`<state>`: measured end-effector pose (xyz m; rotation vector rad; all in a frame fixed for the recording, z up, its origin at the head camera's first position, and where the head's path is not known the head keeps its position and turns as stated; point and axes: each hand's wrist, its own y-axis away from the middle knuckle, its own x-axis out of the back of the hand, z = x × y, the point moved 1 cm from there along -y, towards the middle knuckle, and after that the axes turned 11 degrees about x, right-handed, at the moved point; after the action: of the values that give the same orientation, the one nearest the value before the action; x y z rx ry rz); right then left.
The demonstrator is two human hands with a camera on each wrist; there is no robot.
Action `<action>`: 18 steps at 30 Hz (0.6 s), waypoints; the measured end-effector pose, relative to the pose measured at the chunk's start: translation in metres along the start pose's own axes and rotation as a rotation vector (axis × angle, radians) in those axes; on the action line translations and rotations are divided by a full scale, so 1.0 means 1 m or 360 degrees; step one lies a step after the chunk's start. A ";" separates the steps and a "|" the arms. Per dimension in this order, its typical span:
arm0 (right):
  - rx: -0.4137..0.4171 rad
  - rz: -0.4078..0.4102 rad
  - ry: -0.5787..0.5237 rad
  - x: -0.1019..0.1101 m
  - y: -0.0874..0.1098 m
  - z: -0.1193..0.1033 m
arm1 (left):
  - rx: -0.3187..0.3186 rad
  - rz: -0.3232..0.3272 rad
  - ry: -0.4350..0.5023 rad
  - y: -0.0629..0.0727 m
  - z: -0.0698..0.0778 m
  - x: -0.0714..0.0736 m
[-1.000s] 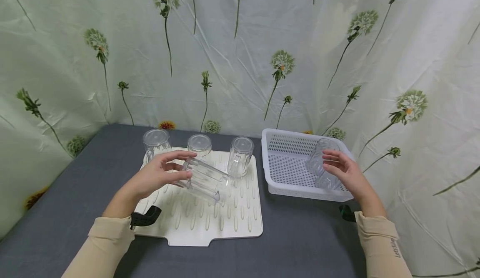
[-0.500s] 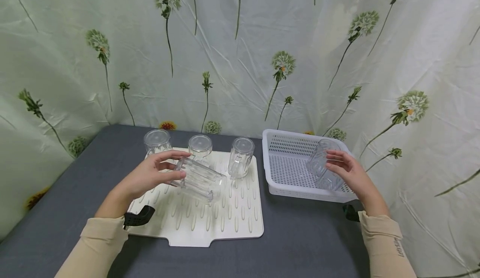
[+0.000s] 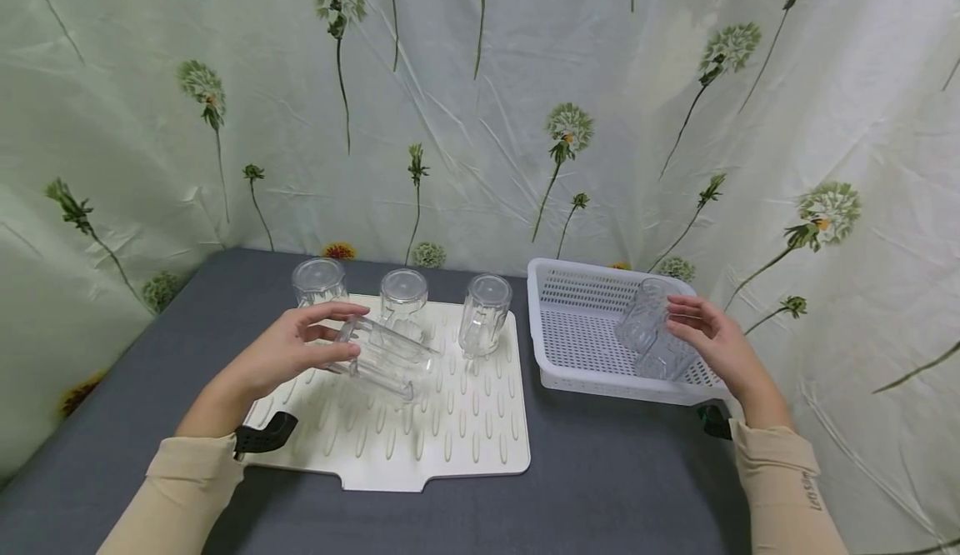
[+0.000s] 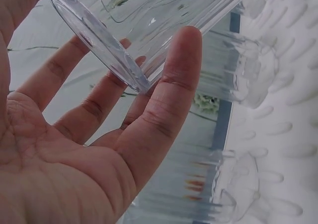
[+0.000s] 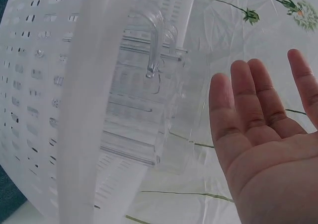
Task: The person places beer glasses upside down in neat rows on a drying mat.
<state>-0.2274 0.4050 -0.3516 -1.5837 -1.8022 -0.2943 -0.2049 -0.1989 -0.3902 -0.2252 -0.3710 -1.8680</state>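
Observation:
My left hand (image 3: 292,348) grips a clear glass mug (image 3: 390,359) by its base end, thumb on one side and fingers on the other. This mug is tilted, its mouth end pointing right and down, above a cream ridged draining board (image 3: 468,430). In the left wrist view the mug's round base (image 4: 102,40) shows between thumb and fingers. My right hand (image 3: 712,342) is beside the right side of a white plastic basket (image 3: 600,378), fingers extended and holding nothing. Inside the basket are two clear mugs (image 3: 641,317); a curved handle (image 5: 156,40) shows in the right wrist view.
Along the board's back edge, three glass mugs stand upside down: left (image 3: 320,280), middle (image 3: 403,292) and right (image 3: 484,313). A dark grey cloth (image 3: 585,463) covers the table. Behind hangs a pale curtain (image 3: 465,122) printed with dandelions.
My left hand has moved a little to the left with the mug, still tilted above the board. My right hand has shifted slightly right, away from the mugs in the basket.

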 end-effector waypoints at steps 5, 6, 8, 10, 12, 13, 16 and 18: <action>-0.0026 0.0011 0.0010 0.003 0.000 0.002 | 0.0002 0.0021 -0.0039 0.003 -0.003 0.003; -0.0033 0.0012 0.0017 0.003 -0.001 0.003 | 0.0002 0.0028 -0.0054 0.003 -0.003 0.004; -0.0043 0.0011 0.0039 0.004 -0.001 0.004 | 0.0004 0.0039 -0.0076 0.005 -0.004 0.005; -0.0058 0.0008 0.0066 0.005 -0.001 0.005 | -0.0001 0.0047 -0.0090 0.006 -0.004 0.007; -0.0071 0.0006 0.0093 0.007 -0.001 0.005 | -0.0002 0.0060 -0.0094 0.007 -0.005 0.008; -0.0078 0.0005 0.0106 0.009 -0.001 0.006 | -0.0003 0.0069 -0.0096 0.008 -0.005 0.009; -0.0102 0.0007 0.0134 0.012 0.000 0.006 | -0.0002 0.0093 -0.0095 0.010 -0.006 0.012; -0.0108 0.0008 0.0143 0.014 0.001 0.007 | -0.0004 0.0103 -0.0098 0.011 -0.006 0.013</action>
<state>-0.2291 0.4201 -0.3479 -1.5958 -1.7355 -0.4218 -0.1989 -0.2160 -0.3902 -0.2934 -0.3991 -1.8010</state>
